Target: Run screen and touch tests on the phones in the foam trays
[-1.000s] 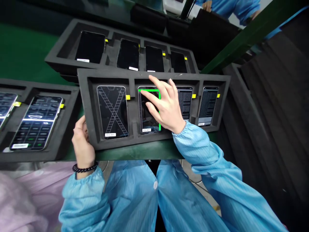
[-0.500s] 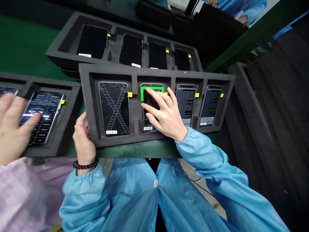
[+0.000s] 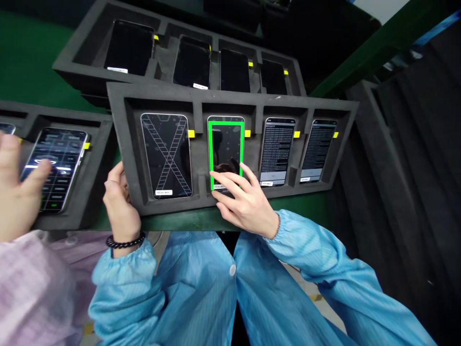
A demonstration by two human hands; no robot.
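My right hand (image 3: 248,204) is open, fingers spread, holding nothing; index fingertip rests on the bottom-left corner of the phone with the green border (image 3: 226,153). That phone sits in the second slot of the foam tray (image 3: 230,100), directly above my right palm. The green frame covers top and both sides; the bottom edge under my fingers looks unfilled, though my hand hides part of it. Judgement: drag one fingertip flat along that bottom strip, light even pressure, other fingers lifted clear of the glass so no stray touch registers.

My left hand (image 3: 120,204) grips the tray's left edge, thumb over the rim, steadying it. The phone with the X pattern (image 3: 165,154) lies between my two hands.

A co-worker's hand (image 3: 16,190) hovers further left of my left hand, over another tray's phone (image 3: 57,163).
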